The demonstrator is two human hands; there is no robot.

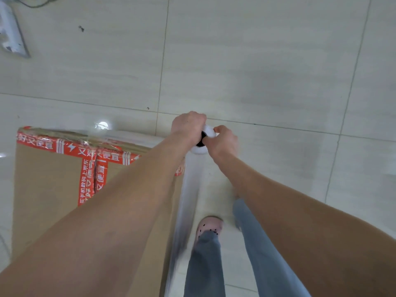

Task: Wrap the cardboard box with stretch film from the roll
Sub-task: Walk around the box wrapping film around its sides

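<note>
Two bare forearms reach forward from the lower edge of the view and meet over the top end of the roll of stretch film. Coming in from the lower left, the left arm crosses above the cardboard box. The left hand is seen from the back, knuckles up, its fingers curled down over the far side of the roll's white end. Coming in from the lower right, the right hand has its wrist bent inward and its fingers folded against the near side of the same end. Its thumb lies by the dark core opening. Both hands are clamped on the roll.

The roll stands upright on the floor, just beside the box's right side, and its lower length is blurred. The box stands on the pale tiled floor to the person's left, sealed with red printed tape in a T shape. Glossy film shows along its far top edge. Legs in blue jeans and a pink shoe stand to the right of the roll.
</note>
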